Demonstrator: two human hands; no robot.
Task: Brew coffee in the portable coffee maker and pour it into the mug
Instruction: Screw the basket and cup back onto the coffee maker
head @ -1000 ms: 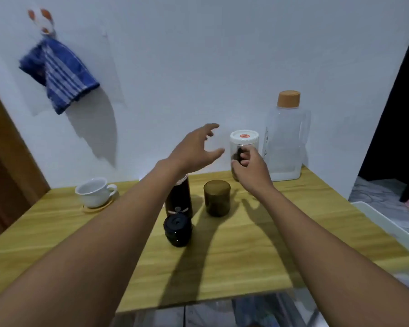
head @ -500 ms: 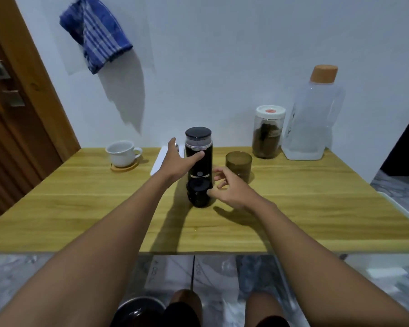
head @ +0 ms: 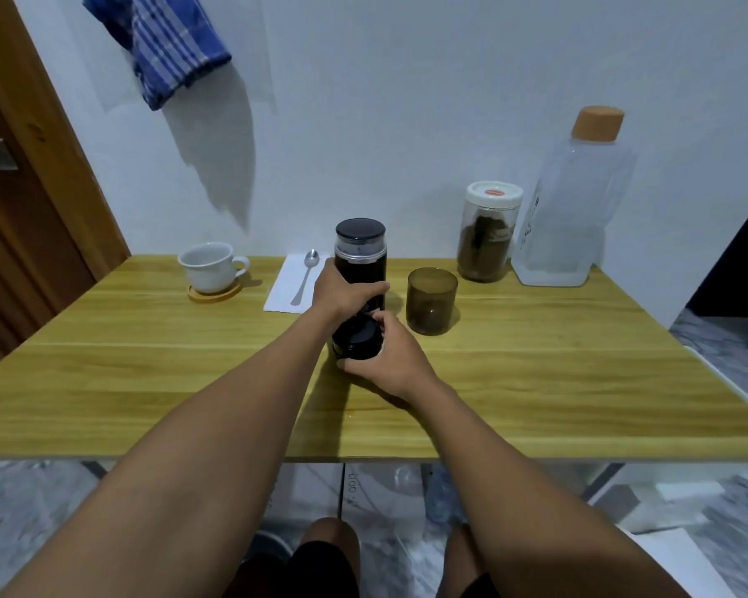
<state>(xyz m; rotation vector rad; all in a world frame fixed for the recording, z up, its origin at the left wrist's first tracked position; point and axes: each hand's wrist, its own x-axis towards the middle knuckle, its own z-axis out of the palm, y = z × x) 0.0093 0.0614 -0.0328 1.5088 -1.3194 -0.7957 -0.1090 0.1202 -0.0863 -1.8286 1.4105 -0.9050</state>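
1. Both hands have closed in: the left hand (head: pixel 342 293) now wraps the coffee maker (head: pixel 360 252), and the right hand (head: pixel 391 360) curls round the black cap (head: pixel 357 337) just in front of it.
2. At upper right, the jar (head: pixel 488 235) is about half full of brown coffee. I cannot tell what the bottle (head: pixel 575 209) or the brown cup (head: pixel 432 300) holds.
3. The coffee maker stands upright at frame centre on the table (head: pixel 579 381), long axis vertical, lid up. The mug (head: pixel 210 267) sits well to its left.

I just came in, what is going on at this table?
A person is handling the portable coffee maker: the left hand grips its tall black body, and the right hand holds the round black part at its foot. The white mug stands on a coaster at the left. The coffee jar and water bottle stand closed at the back right.
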